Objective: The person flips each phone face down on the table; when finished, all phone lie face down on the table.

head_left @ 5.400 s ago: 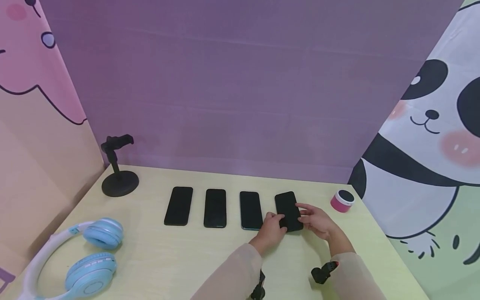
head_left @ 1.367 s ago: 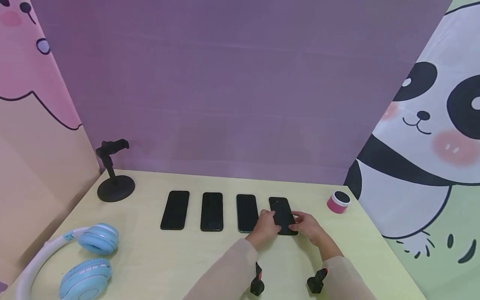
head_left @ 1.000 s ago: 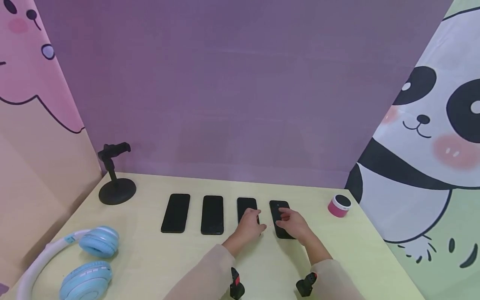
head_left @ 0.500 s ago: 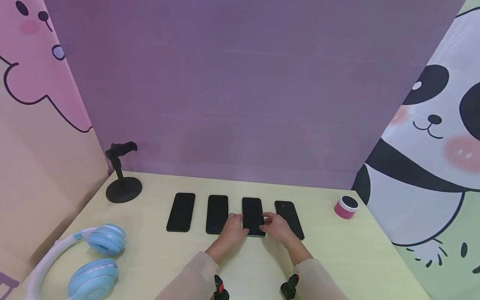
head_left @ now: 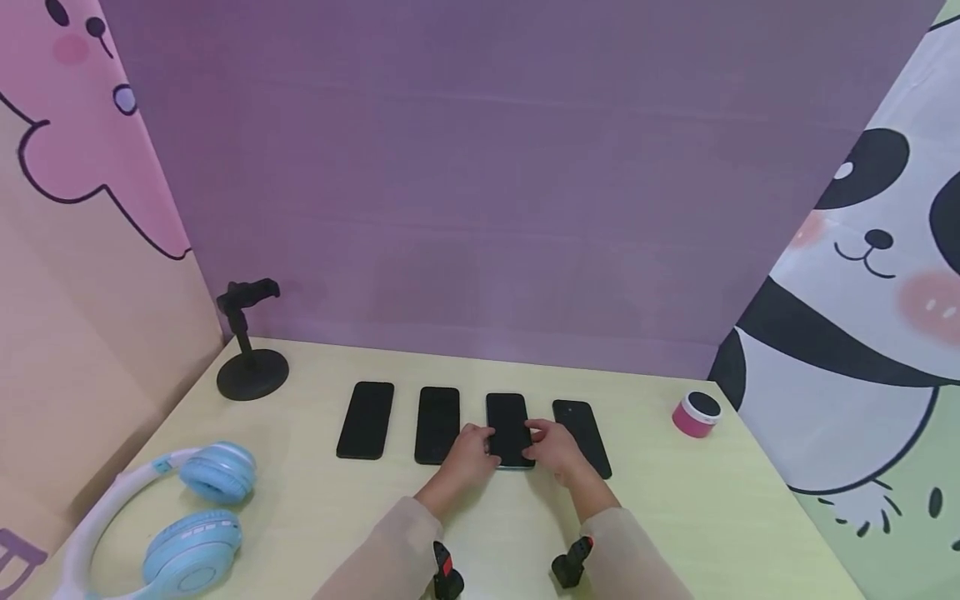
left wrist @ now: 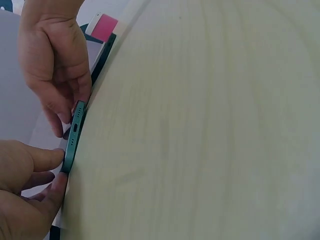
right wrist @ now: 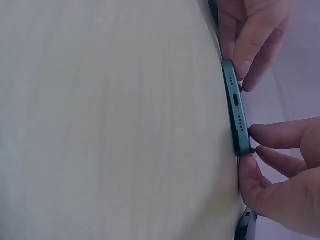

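Four smartphones form a row on the table; both hands hold the third from the left, a black-faced smartphone (head_left: 507, 421). Its teal bottom edge with the charging port shows in the left wrist view and the right wrist view. My left hand (head_left: 467, 457) pinches its left edge, thumb near the lower corner. On the opposite edge my right hand (head_left: 557, 448) has its thumb and fingers at the side. Just right of that hand lies another smartphone (head_left: 583, 437), a camera visible near its top. To the left lie a second smartphone (head_left: 438, 421) and a leftmost smartphone (head_left: 365, 419).
Blue and white headphones (head_left: 198, 542) rest at the table's front left. A black stand with a round base (head_left: 252, 375) is at the back left. A pink and white jar-like cylinder (head_left: 696, 415) sits at the right, near the table's edge. A purple backdrop (head_left: 480, 208) rises behind.
Earlier both hands held the rightmost smartphone. The left hand let go first, then both moved left onto the third one. Over the last half second they have barely shifted.
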The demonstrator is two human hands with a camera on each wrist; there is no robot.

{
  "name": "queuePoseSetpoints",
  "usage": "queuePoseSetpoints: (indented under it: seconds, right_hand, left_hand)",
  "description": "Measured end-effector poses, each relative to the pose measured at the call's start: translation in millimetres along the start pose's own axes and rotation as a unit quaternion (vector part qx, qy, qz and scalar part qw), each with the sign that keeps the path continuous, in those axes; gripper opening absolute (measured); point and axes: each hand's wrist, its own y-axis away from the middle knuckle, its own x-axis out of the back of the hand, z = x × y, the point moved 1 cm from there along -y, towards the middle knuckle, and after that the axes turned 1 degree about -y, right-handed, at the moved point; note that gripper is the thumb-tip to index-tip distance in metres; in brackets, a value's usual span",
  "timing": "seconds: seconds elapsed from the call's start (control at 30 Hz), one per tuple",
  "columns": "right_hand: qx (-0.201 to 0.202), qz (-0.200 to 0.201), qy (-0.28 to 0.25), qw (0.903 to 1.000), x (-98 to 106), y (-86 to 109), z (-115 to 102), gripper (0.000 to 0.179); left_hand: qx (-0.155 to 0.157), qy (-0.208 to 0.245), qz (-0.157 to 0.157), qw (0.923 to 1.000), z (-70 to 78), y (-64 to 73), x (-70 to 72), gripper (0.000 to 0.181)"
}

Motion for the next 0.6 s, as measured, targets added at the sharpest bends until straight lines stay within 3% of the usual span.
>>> queuePoseSetpoints:
  seconds: [0.33, 0.6]
  right_hand:
    - [0.019, -0.029, -0.121, 0.992, 10.0, 2.6, 7.0, 0.054]
    - [0.023, -0.069, -0.238, 0.9684, 15.1, 0.1, 4.2, 0.05]
  left_hand:
    - [-0.008, 0.012, -0.027, 0.9995, -1.6, 0.7, -0.3, 0.046]
    - [-0.024, 0.008, -0.042, 0.9988, -3.2, -6.0, 0.4, 0.048]
